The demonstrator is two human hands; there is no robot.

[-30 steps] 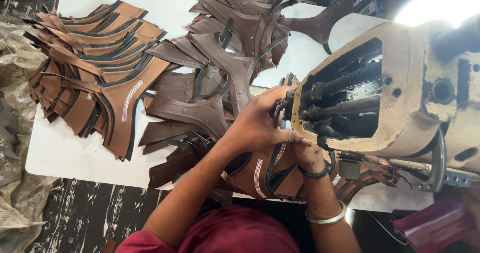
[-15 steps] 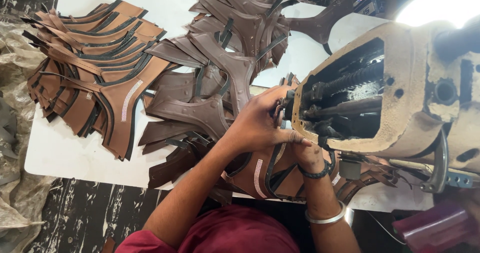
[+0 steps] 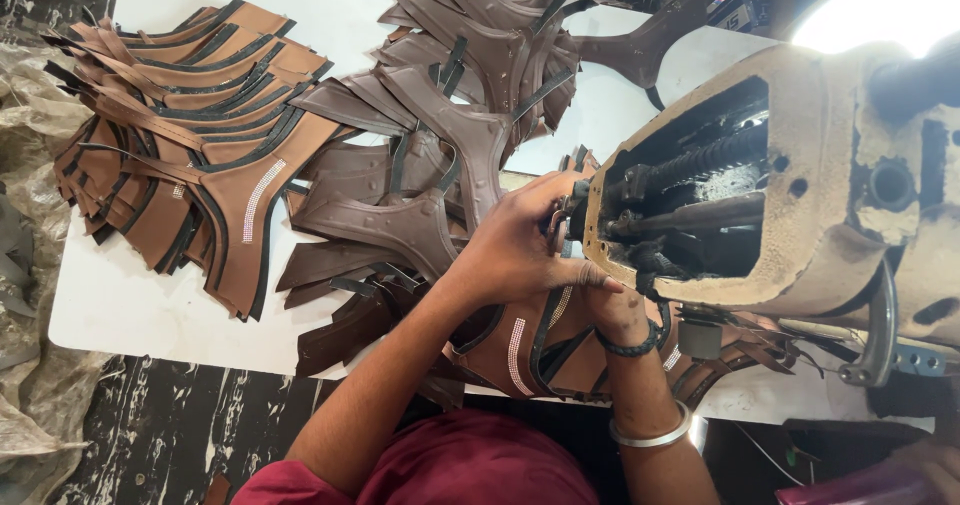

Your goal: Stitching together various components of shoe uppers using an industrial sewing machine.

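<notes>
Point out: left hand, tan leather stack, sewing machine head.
left hand [image 3: 515, 245], head view, on the back of the hand.
tan leather stack [image 3: 190, 135], head view, on the middle of the fanned pieces.
sewing machine head [image 3: 830, 165], head view, on its worn beige casing.

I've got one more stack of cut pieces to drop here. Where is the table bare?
Bare white table shows along the near left edge, below the tan pile, and a strip at the far edge between the tan pile and the dark brown pile. It is crowded at the sewing machine, where the left hand and right hand work on pieces.
</notes>
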